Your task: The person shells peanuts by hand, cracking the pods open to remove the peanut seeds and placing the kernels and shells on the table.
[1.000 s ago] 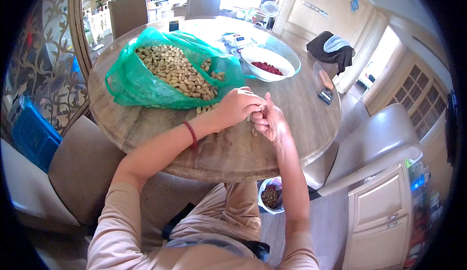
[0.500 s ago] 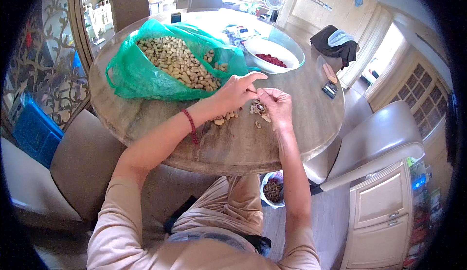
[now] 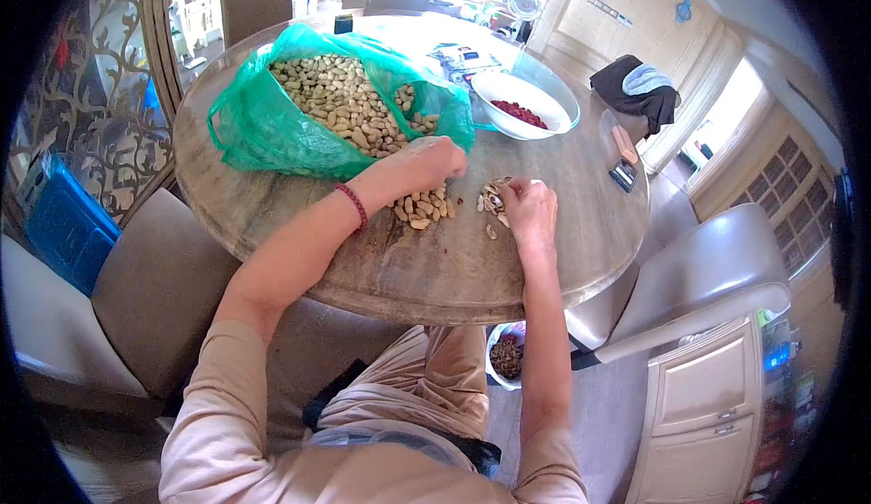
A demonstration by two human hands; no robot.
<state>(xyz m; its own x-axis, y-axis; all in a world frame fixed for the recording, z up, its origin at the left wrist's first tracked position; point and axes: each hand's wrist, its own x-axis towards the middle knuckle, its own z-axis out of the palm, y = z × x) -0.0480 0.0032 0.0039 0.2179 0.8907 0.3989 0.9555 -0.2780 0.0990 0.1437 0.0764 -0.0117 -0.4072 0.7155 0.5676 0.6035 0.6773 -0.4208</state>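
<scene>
My left hand point(image 3: 430, 165) is closed in front of the green plastic bag point(image 3: 263, 155), above a small pile of unshelled peanuts point(image 3: 422, 208); what its fingers hold, if anything, is hidden. Many peanuts point(image 3: 336, 96) fill the open bag. My right hand point(image 3: 533, 206) has its fingers pinched at the edge of a little heap of broken shells point(image 3: 493, 195), and its fingertips are too small to read. Beyond the hands, a white bowl point(image 3: 490, 88) with red kernels point(image 3: 520, 114) rests inside a larger clear bowl.
The round table point(image 3: 363, 277) spans the view. A black case point(image 3: 624, 176) and an orange-pink item point(image 3: 624, 145) lie at its right edge. Below, a bin point(image 3: 505, 357) holds shells. Chairs stand around, one point(image 3: 703, 273) at the right.
My hands have come apart. The left moved toward the bag and its raised finger folded in; the right lowered to the shell heap. The peanut pile shows more fully.
</scene>
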